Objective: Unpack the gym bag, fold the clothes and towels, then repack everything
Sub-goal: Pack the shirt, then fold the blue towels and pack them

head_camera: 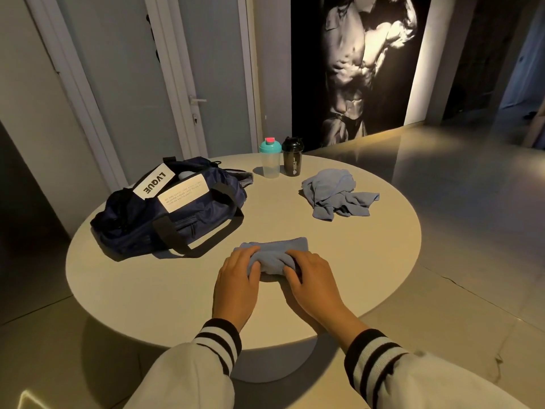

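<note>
L hand point(236, 278) & R hand point(309, 276) are pinching the towel point(274, 256) ends, frame centre; keep edges aligned, press flat.

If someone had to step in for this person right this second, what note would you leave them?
Left hand and right hand: each grips one end of the blue cloth, which lies folded small on the near part of the table.
Gym bag: on the table's left, open on top, something pale showing inside.
Crumpled cloth: far right, not yet folded.
Clear bottle and black bottle: upright at the far edge.
Done: bottles and two cloths are out.
Left: finish this fold, fold the crumpled cloth, check the bag, repack.
</note>
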The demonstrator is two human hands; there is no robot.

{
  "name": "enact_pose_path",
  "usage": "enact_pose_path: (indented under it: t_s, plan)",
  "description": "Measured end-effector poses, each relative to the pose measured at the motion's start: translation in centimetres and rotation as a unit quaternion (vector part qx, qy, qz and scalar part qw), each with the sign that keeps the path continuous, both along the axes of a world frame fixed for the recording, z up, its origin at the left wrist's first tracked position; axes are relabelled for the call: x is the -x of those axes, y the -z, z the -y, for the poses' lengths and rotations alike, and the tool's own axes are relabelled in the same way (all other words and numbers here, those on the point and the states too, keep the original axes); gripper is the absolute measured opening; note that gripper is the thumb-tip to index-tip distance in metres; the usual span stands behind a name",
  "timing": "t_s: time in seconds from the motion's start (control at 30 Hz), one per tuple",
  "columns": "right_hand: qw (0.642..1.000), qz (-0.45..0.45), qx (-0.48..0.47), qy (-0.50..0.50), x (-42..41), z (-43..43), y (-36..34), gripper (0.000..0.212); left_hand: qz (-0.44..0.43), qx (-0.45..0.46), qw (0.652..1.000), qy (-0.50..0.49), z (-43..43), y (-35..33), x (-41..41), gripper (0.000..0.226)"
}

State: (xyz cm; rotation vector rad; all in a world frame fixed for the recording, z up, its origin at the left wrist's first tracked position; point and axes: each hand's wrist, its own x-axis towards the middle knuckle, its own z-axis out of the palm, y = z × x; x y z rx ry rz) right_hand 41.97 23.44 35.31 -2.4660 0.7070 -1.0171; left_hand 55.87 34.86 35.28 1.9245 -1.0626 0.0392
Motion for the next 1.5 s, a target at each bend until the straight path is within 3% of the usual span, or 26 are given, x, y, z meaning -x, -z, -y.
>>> enact_pose_path:
  t_s: [0.13,0.2,0.27,0.4,0.5,0.63,0.77,0.83,0.97,1.1,1.2,1.33,1.5]
  plan:
    - [0.996,-0.007,-0.073,-0.051,-0.1,-0.9,-0.6,0.036,0.159,0.015,0.982,-0.104,-0.6,-1.0,1.6,0.032]
    - [0.994,0.003,-0.091,-0.053,-0.2,-1.0,-0.7,0.036,0.271,0.013,0.958,-0.093,-0.5,-0.6,2.0,0.028]
    - [0.992,0.027,-0.115,-0.049,-0.1,-1.0,-0.8,0.028,0.299,-0.032,0.952,-0.053,-0.2,0.0,2.0,0.023]
    - [0.983,0.049,-0.170,-0.050,0.0,-0.7,-1.0,0.021,0.175,-0.110,0.978,0.034,0.5,0.0,1.5,0.037]
    - [0.989,0.012,-0.147,0.014,-0.5,0.0,-0.5,0.025,0.141,-0.126,0.980,0.054,0.9,-0.1,1.5,0.041]
    - [0.989,-0.084,-0.118,0.025,-0.7,-0.1,-0.6,0.050,0.131,-0.173,0.976,-0.028,0.8,0.0,1.1,0.048]
    - [0.989,-0.100,-0.110,0.022,-0.9,-0.3,-0.8,0.060,0.160,-0.211,0.962,-0.069,0.9,-0.1,1.0,0.058]
    - [0.988,-0.088,-0.127,0.004,-0.9,-0.4,-0.9,0.059,0.104,-0.197,0.975,-0.027,1.0,-0.5,0.9,0.059]
    - [0.964,-0.014,-0.262,-0.031,-0.9,-1.6,-2.2,0.039,-0.074,-0.093,0.992,0.031,1.3,-1.3,0.9,0.045]
    - [0.938,0.016,-0.342,-0.056,-2.0,-2.6,-3.2,0.031,-0.228,0.000,0.973,0.033,1.2,-3.0,0.7,0.035]
    - [0.911,0.085,-0.392,-0.093,-3.3,-3.2,-4.1,0.023,-0.318,0.035,0.946,0.056,0.5,-4.5,0.1,0.045]
    - [0.912,0.142,-0.367,-0.116,-6.9,-2.4,-5.8,0.035,-0.331,0.085,0.936,0.082,0.5,-7.2,-1.3,0.055]
    - [0.924,0.201,-0.296,-0.135,-13.5,0.7,-8.0,0.034,-0.294,0.126,0.943,0.095,3.0,-11.3,-6.7,0.053]
